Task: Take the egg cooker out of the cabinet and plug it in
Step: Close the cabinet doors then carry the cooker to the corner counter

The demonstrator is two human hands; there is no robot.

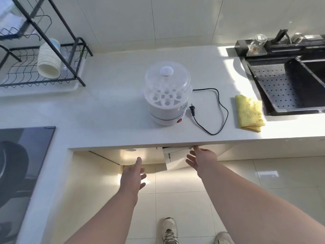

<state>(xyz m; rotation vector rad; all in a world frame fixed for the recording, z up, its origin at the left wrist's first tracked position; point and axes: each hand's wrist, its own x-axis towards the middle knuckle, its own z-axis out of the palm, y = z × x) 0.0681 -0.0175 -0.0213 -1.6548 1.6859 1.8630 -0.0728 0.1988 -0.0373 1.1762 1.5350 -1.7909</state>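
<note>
The tabletop (123, 138) edge hides the cabinet's inside and the top of its door (175, 159). The sink (290, 88), dish rack (35, 67) and stove (21, 164) are cut off by the picture's edges.

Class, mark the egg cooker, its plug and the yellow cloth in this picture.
egg cooker (167, 95): head view, on the clear steamer body.
plug (192, 110): head view, on the black plug body.
yellow cloth (249, 113): head view, on the middle of the folded cloth.

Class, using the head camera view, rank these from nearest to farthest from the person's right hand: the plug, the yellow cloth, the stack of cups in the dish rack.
From the right hand:
1. Plug, on the counter just above the hand.
2. Yellow cloth, further right, beside the sink.
3. Stack of cups, far left in the dish rack.
</note>
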